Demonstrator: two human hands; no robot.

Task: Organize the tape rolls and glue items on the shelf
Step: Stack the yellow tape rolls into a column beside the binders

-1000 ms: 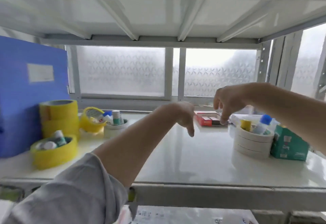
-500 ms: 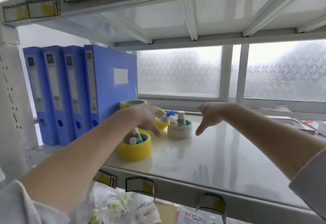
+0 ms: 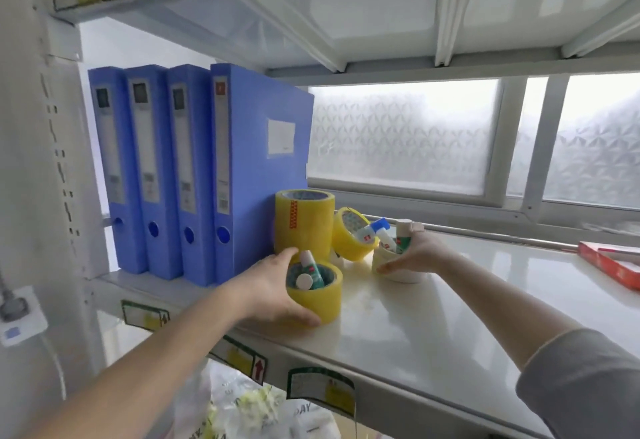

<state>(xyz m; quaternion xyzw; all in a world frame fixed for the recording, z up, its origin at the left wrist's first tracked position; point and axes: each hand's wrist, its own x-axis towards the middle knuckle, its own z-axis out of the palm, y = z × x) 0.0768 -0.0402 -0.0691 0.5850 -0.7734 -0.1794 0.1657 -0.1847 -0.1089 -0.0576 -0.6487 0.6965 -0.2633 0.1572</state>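
Centre frame: left hand grips yellow tape roll, right hand grips white tape roll; sorting on shelf looks unfinished.

Landmark: tall tape stack on shelf. File boxes just left of it. Tilted tape roll just right. Low tape roll in front, glue bottles inside. Pale tape roll further right, holding glue too.
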